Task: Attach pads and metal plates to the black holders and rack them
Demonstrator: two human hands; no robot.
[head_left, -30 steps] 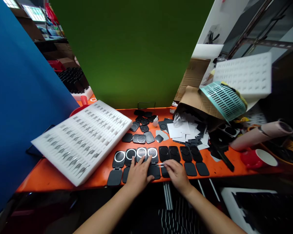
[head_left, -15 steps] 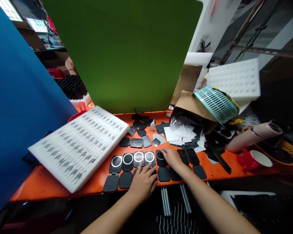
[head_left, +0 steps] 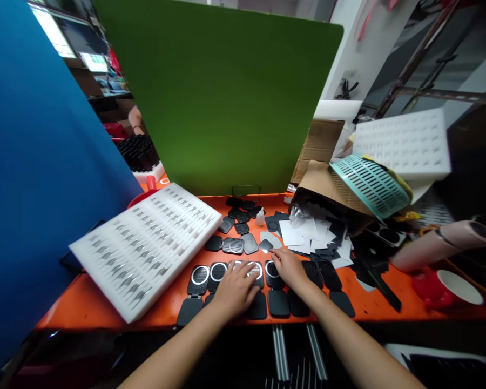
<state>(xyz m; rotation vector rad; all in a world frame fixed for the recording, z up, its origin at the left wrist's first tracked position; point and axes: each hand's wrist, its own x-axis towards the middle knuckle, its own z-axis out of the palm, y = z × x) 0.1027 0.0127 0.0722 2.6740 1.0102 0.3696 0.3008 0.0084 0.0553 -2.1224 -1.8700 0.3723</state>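
Note:
Two rows of black square hinged cases lie opened along the front of the orange table. Several upper halves carry a silver ring, among them the ring on the leftmost case [head_left: 201, 275]. My left hand [head_left: 235, 289] rests over the middle cases, fingers spread, partly hiding two ringed ones. At the upper right edge of another ringed case [head_left: 272, 273] is my right hand [head_left: 290, 268], its fingers bent and drawn together. Whatever its fingertips hold is too small to make out. Just beyond them lies a small grey plate [head_left: 266, 246].
A white foam tray [head_left: 146, 251] with slots leans at left. Behind the cases are loose black covers [head_left: 242, 216], a small white bottle [head_left: 260, 217] and scattered white cards [head_left: 295, 232]. A red mug [head_left: 441, 289] and a pink flask [head_left: 437, 246] stand at right.
The view has shifted, so the table sits a little lower and further right. My left hand has moved forward over the ringed cases. The ring beside my right hand now shows brighter.

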